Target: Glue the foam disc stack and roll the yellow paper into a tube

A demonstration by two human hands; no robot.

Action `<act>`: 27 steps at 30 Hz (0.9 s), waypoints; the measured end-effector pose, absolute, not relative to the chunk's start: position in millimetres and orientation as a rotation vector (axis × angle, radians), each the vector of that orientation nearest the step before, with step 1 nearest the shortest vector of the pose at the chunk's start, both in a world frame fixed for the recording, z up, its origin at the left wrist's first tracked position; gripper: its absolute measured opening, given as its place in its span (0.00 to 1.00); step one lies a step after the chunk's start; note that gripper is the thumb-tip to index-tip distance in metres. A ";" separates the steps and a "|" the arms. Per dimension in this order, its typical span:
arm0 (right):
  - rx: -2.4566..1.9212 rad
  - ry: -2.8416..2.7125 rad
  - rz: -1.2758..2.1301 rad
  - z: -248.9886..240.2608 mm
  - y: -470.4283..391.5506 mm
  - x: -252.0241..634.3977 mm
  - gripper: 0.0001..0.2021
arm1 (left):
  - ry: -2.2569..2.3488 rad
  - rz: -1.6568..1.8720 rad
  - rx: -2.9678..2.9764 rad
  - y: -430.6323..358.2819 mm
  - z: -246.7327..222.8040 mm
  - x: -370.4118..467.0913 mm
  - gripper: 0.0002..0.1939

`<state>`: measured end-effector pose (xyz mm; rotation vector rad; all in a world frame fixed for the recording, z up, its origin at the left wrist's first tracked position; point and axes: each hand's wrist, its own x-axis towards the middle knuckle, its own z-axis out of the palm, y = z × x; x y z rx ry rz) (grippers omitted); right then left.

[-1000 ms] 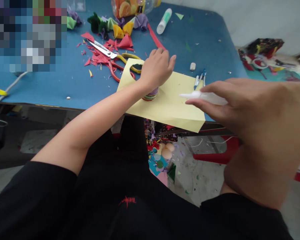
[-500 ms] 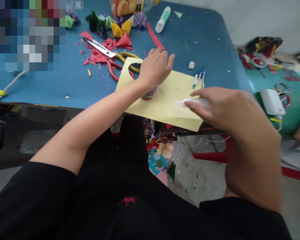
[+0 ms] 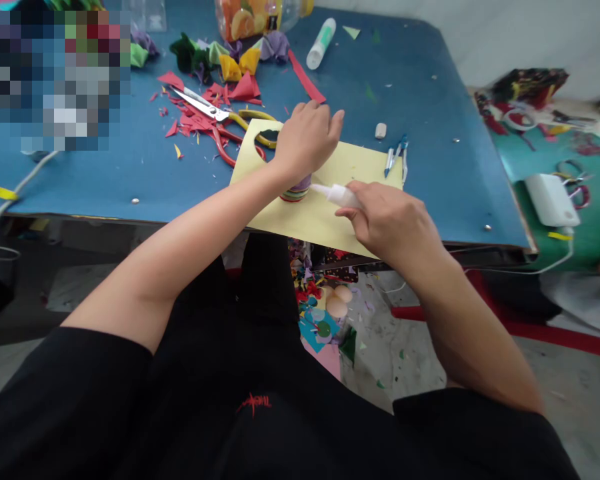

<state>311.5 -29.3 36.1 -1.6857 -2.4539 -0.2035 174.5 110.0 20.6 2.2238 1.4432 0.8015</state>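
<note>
White bottle [image 3: 344,196]: our right hand [image 3: 393,217] holds it, fingers closed around it.
Thin tip [image 3: 321,189]: a second ago it was farther right; now it is just beside the striped piece [image 3: 295,193]. We cannot tell if they touch.
Striped piece: it is on the yellow paper [image 3: 335,223], under our left hand [image 3: 310,137].
Left grip: its fingertips are hidden, so we cannot tell if it is closed.
Both hands: they are near each other now, so our work is at the striped piece.
</note>
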 end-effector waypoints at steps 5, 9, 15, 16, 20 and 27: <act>-1.719 -2.499 -0.307 29.1 -32.5 305.4 0.16 | 1.435 0.791 2.207 110.0 20.9 175.1 0.28; -1.736 -2.451 -0.337 24.6 -32.9 305.0 0.16 | 1.408 0.770 2.190 108.2 23.5 173.6 0.29; -1.708 -2.491 -0.399 23.0 -34.8 308.6 0.19 | 1.329 0.729 2.063 107.4 25.6 173.3 0.31; -1.698 -2.504 -0.395 23.3 -36.0 309.3 0.20 | 1.333 0.740 2.064 107.5 25.4 173.5 0.31; -1.658 -2.520 -0.330 25.8 -41.4 310.8 0.21 | 1.363 0.781 2.082 108.5 23.8 174.0 0.29; -1.735 -2.471 -0.228 34.6 -40.6 304.0 0.20 | 1.401 0.801 2.149 109.0 21.8 174.8 0.25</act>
